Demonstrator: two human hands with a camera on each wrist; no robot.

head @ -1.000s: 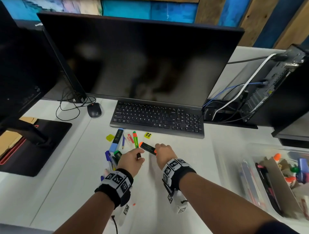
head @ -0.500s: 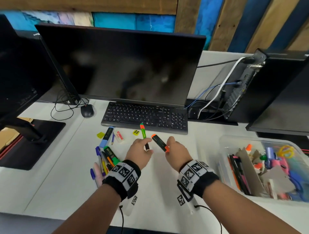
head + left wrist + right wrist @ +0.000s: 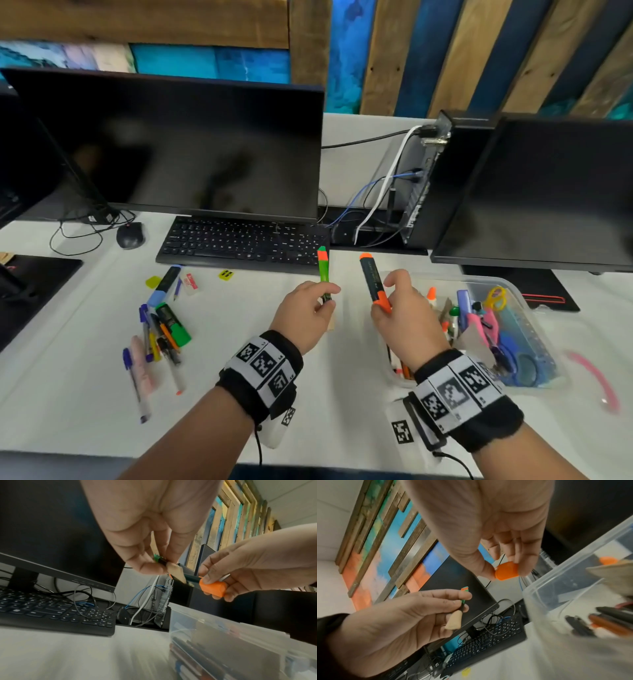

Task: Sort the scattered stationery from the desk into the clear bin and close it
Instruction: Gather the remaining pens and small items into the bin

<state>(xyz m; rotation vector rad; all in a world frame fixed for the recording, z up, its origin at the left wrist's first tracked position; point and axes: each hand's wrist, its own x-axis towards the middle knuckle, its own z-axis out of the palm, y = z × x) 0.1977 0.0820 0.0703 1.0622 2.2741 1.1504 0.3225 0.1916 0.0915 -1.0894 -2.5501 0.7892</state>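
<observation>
Mid-carry: left hand point(image 3: 305, 315) pinching green pen point(image 3: 323, 270), right hand point(image 3: 404, 318) pinching orange highlighter point(image 3: 373, 282); next, release over clear bin point(image 3: 513, 287) at desk's right edge.

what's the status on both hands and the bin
Left hand pinches green pen; right hand pinches orange highlighter. Bin open, part filled. More pens on desk. Nothing in the way.

Office desk: monitors point(image 3: 191, 147), keyboard point(image 3: 239, 241)
</observation>
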